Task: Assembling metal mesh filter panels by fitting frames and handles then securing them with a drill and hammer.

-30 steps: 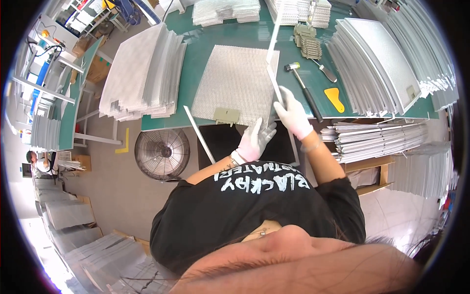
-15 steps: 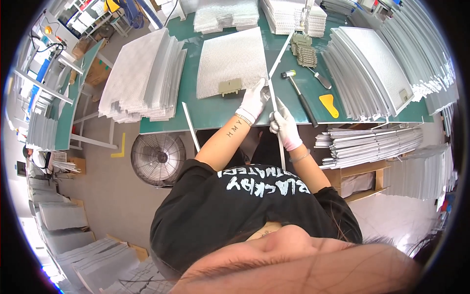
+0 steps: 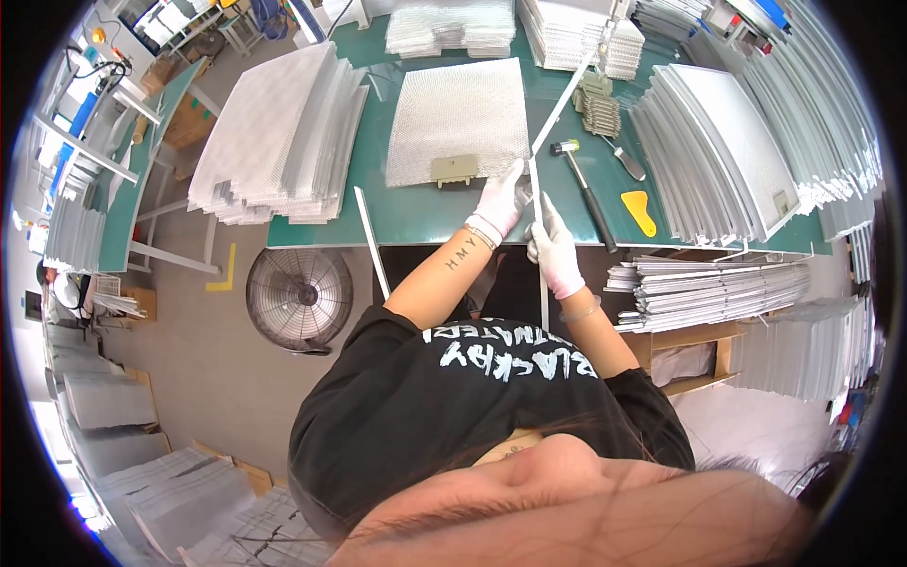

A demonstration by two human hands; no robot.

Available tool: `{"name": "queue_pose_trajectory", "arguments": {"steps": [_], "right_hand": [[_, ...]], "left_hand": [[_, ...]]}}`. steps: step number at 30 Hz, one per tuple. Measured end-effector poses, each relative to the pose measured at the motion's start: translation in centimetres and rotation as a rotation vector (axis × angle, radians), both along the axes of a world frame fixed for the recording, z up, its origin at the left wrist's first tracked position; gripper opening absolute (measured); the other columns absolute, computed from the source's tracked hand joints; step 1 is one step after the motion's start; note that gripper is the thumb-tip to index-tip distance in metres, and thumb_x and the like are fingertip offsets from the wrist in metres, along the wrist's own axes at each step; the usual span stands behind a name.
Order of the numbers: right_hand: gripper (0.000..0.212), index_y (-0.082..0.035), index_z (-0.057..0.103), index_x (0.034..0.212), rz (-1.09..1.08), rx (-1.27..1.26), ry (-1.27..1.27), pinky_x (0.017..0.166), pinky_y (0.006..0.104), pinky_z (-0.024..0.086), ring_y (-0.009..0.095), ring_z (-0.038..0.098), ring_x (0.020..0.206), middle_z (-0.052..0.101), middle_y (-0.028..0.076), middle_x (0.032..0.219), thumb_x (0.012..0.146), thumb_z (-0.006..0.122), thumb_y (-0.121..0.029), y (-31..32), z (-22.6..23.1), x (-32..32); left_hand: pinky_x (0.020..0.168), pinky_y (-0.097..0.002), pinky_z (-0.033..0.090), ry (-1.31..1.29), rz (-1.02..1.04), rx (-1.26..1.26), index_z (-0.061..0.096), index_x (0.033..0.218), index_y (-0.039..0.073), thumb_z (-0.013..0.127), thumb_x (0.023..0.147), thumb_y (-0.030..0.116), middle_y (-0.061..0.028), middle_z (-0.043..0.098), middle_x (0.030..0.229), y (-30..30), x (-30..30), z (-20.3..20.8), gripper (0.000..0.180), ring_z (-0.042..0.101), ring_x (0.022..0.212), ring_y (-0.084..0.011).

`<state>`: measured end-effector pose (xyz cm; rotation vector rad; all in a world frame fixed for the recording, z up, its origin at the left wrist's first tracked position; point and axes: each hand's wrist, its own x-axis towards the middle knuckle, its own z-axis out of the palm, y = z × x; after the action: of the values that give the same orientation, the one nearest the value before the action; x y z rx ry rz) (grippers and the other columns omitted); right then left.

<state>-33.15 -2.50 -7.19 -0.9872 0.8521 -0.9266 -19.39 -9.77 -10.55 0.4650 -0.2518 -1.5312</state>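
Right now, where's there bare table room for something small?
Bare green table shows in front of the mesh panel, left of the left hand, and between that panel and the left stack. The right side is crowded: hammer, dark-handled tool, yellow scraper, right stack.

Black shirt point(image 3: 425, 406) bears white lettering point(image 3: 543, 359); left forearm point(image 3: 425, 288) bears dark letters point(image 3: 461, 254).

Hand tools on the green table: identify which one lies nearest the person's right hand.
The dark-handled hammer, closest to the right hand; the yellow scraper and grey-handled tool lie beyond it.
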Motion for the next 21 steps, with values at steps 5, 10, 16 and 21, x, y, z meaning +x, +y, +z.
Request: {"name": "queue_pose_trajectory", "arguments": {"steps": [5,10,16,21], "right_hand": [[0.055,-0.006,0.031,0.153,-0.039,-0.106,0.173,0.044,0.0188,0.036,0.003,0.043,0.051,0.059,0.003,0.093,0.099,0.045,-0.004,-1.6,1.0,0.0],[0.048,-0.004,0.039,0.148,0.073,-0.153,0.310,0.041,0.0216,0.040,0.005,0.047,0.048,0.062,0.005,0.084,0.102,0.046,-0.015,-7.1,3.1,0.9],[0.022,-0.007,0.051,0.098,0.160,-0.011,0.339,0.046,0.0245,0.042,0.008,0.047,0.052,0.050,-0.001,0.072,0.094,0.066,-0.024,-13.5,2.9,2.3],[0.019,-0.011,0.047,0.090,0.196,0.076,0.198,0.045,0.0253,0.035,0.008,0.041,0.050,0.044,-0.003,0.067,0.095,0.065,-0.017,-14.1,1.1,0.0]], "left_hand": [[0.078,-0.0338,0.054,-0.072,0.016,0.073,0.065,0.103,0.001,0.066,0.094,0.013,-0.0090,0.066,0.095,0.6,-0.7,1.1,0.015,0.065,0.088,-0.0199],[0.071,-0.0321,0.053,-0.882,0.265,-0.228,0.065,0.103,0.000,0.062,0.097,0.020,-0.0081,0.066,0.094,1.1,-0.3,0.2,0.021,0.065,0.079,-0.0204],[0.102,-0.0418,0.044,0.139,-0.275,-0.069,0.050,0.134,0.002,0.046,0.104,0.030,-0.0134,0.059,0.125,6.5,-0.3,0.2,0.041,0.056,0.115,-0.0282],[0.104,-0.0411,0.043,-1.505,0.211,-0.147,0.056,0.127,-0.002,0.054,0.099,0.018,-0.0183,0.060,0.124,13.6,9.8,7.4,0.034,0.057,0.118,-0.0302]]}}
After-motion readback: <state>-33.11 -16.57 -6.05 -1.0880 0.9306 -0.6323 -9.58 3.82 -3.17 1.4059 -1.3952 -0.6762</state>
